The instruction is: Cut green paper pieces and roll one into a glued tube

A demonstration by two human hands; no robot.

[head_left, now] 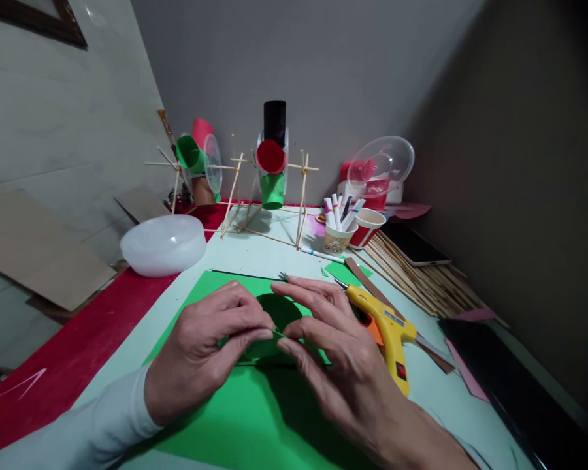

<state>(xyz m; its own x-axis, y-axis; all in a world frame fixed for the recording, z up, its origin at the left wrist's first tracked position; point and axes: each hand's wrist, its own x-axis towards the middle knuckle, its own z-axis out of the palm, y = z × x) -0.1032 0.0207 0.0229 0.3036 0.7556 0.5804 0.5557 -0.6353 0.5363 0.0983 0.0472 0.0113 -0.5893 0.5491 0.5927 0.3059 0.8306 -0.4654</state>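
Note:
A strip of green paper (280, 307) curls into a round tube shape between my hands. My left hand (210, 343) pinches its near edge between thumb and fingers. Opposite, my right hand (333, 346) grips the same edge with thumb and index finger, the other fingers stretched out above. Beneath both hands lie flat green paper sheets (235, 411). A yellow glue gun (389, 326) rests just right of my right hand, with an orange handle (374, 329) partly hidden beside it. A small metal tip (284, 277) shows beyond my right fingers.
Stick frames holding coloured paper tubes (273, 156) stand at the back. A white plastic bowl (164, 245) sits at left. Marker cup (338, 236), red-and-white cup (367, 225), wooden sticks (406, 277), a phone (414, 244) and a black slab (500, 391) line the right.

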